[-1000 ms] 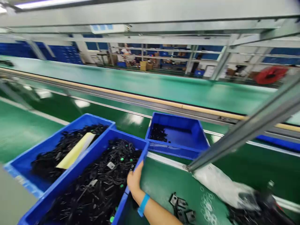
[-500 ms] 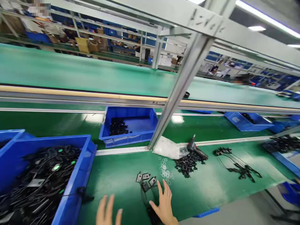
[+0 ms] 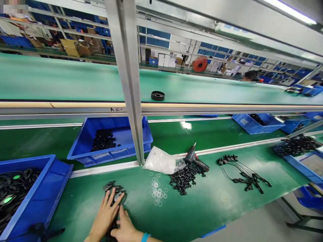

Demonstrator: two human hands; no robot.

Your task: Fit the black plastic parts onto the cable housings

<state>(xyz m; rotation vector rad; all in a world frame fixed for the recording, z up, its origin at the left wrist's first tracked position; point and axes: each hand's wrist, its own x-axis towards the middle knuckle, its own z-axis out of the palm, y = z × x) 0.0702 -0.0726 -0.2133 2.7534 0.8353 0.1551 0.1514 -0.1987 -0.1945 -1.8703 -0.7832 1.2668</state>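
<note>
Down at the near edge of the green desk point(image 3: 214, 208), both hands met over a small cluster of black parts point(image 3: 112, 187) that lay just right of the big blue bin point(image 3: 42, 188). The left hand point(image 3: 104, 216) lay on the cluster with its fingers point(image 3: 116, 198) spread and nearly flat, pressing rather than gripping. The right hand point(image 3: 126, 229), blue band at the wrist, was tucked against it from below, fingers curled low; whether they had hold of anything, I could not tell. The work in hand looked like gathering or sorting these pieces on the mat, none of them lifted clear. A scatter of clear rings point(image 3: 156, 190) lay near on the right, and a heap of black clips point(image 3: 184, 178) beyond them. Picking one piece out would call for closing the fingers on a single part and keeping the rings undisturbed.
</note>
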